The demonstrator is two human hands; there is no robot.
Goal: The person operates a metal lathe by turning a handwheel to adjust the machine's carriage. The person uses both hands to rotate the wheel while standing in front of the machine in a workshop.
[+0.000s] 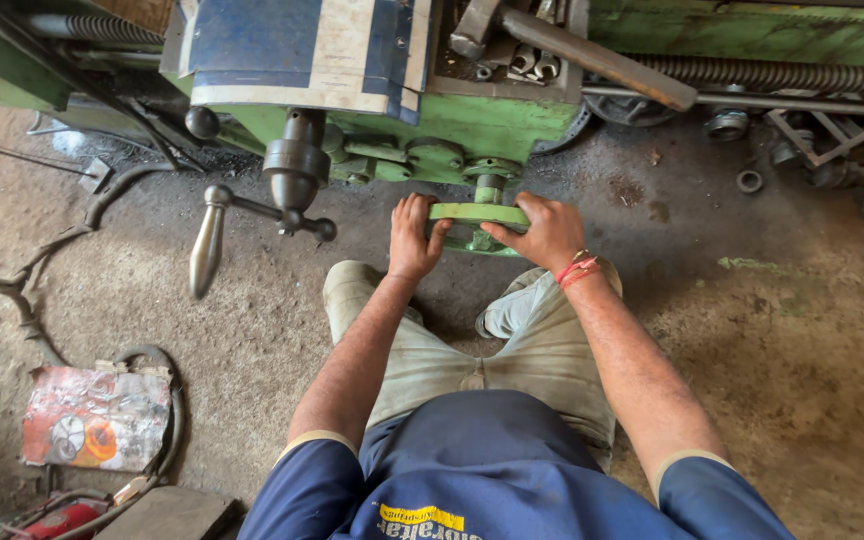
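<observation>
We are gripping the green handwheel (477, 213) under the lathe (472, 120): left hand (414, 240) and right hand (544, 232) are curling closed on opposite rims.

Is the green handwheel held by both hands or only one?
Both: left hand and right hand grip the green handwheel at opposite sides.

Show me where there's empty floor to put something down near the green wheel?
Bare floor lies right of the right hand, below the scattered metal parts. More lies between the long handle and the left hand. It is crowded at lower left, around the hose and the worn packet.
</observation>
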